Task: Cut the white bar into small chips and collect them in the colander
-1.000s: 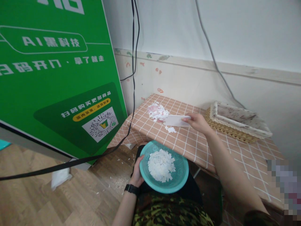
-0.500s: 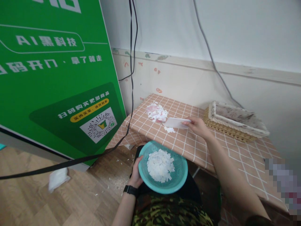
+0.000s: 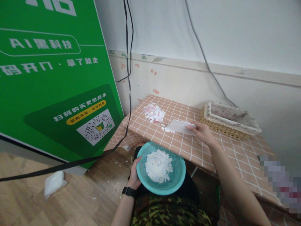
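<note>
My left hand [image 3: 134, 174] grips the rim of a teal plastic basket [image 3: 181, 175], held level below the table's front edge. Inside the basket lies a heap of white paper scraps [image 3: 158, 166]. Over the tabletop, my right hand [image 3: 201, 131] pinches a flat white scraper-like sheet [image 3: 181, 126] by its right end. The sheet's left edge is close to a few loose scraps [image 3: 166, 128]; whether it touches them I cannot tell. Farther back on the checked cloth is a pile of white and pinkish paper scraps [image 3: 154, 113].
A lined wicker basket [image 3: 230, 121] stands on the table [image 3: 138, 122] against the wall. At the left rises a green cabinet [image 3: 54, 69] with white lettering. A black strap [image 3: 128, 94] hangs in front of it. A white packet [image 3: 55, 183] and stray scraps lie on the floor.
The white sheet in my right hand has shifted right and toward me and tilted, uncovering the loose scraps more. My left hand still holds the teal basket. The view has turned slightly right.
</note>
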{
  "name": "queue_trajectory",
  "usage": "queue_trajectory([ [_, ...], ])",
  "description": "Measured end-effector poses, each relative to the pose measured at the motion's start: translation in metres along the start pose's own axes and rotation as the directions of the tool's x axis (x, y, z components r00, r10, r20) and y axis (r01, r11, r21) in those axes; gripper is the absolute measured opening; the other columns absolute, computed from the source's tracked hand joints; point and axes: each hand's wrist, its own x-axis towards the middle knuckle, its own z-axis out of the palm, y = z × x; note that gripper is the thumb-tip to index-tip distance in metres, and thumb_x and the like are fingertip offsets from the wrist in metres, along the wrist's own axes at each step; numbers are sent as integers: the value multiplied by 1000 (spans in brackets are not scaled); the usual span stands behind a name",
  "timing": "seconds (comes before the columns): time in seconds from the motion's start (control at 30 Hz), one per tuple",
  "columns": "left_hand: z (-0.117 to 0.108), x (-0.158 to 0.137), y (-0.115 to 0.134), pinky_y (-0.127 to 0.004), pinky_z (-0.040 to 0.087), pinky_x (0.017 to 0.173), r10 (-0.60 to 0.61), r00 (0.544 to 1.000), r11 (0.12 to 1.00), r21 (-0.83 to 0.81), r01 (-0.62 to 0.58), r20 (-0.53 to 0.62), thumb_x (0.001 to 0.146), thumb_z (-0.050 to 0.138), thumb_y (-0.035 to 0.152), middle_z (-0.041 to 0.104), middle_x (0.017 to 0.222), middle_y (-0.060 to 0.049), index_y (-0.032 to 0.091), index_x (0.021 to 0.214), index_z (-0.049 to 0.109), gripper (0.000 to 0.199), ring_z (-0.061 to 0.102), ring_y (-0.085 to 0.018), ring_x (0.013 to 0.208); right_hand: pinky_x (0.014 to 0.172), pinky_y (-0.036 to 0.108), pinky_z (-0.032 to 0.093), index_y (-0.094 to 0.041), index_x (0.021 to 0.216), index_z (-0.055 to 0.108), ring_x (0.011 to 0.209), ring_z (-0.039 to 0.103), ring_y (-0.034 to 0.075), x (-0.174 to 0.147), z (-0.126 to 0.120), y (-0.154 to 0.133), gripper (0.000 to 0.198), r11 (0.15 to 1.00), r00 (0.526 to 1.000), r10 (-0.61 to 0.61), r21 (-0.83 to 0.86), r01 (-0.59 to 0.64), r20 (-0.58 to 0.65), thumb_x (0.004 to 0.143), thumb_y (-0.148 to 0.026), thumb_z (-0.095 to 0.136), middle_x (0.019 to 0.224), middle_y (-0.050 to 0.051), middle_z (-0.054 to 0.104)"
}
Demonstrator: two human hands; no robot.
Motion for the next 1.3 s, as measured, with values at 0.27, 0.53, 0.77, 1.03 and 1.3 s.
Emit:
queue_trajectory([
  [0.27,1,0,0,-36,50,77,-23,1000,1000,13,23,10,71,64,30,72,77,-8,11,87,67,24,67,-23,73,52,26,36,-18,81,65,56,54,16,17,16,-12,35,998,999,-40,-49,39,-24,83,-49,47,64,3,63],
  [0.53,4,-2,2,-35,50,78,-17,1000,1000,17,17,8,72,64,30,72,78,-8,12,86,67,23,67,-22,74,59,27,40,-18,82,65,66,58,17,27,30,-19,32,991,992,-125,57,124,19,85,-44,46,77,5,67],
  [0.77,6,-3,2,-32,50,75,10,1000,1000,7,-10,-17,72,65,26,72,74,-6,12,81,67,17,67,-20,69,57,27,40,-18,85,67,62,58,17,11,20,-14,35,999,988,-39,-20,36,-151,84,-47,48,73,5,68],
  [1.03,7,-3,2,-33,50,76,0,1000,1000,5,0,-26,72,64,26,73,75,-7,12,82,67,17,67,-21,68,56,30,42,-22,97,67,60,61,20,-35,19,-17,32,984,986,-2,-175,-27,-165,85,-43,47,81,7,70],
  [1.3,7,-3,1,-35,50,79,4,1000,1000,18,-4,-31,73,63,27,73,75,-8,11,83,67,20,67,-22,71,56,28,42,-22,97,67,60,62,19,-57,24,-30,29,977,985,25,-204,-60,-168,87,-40,45,76,4,70],
])
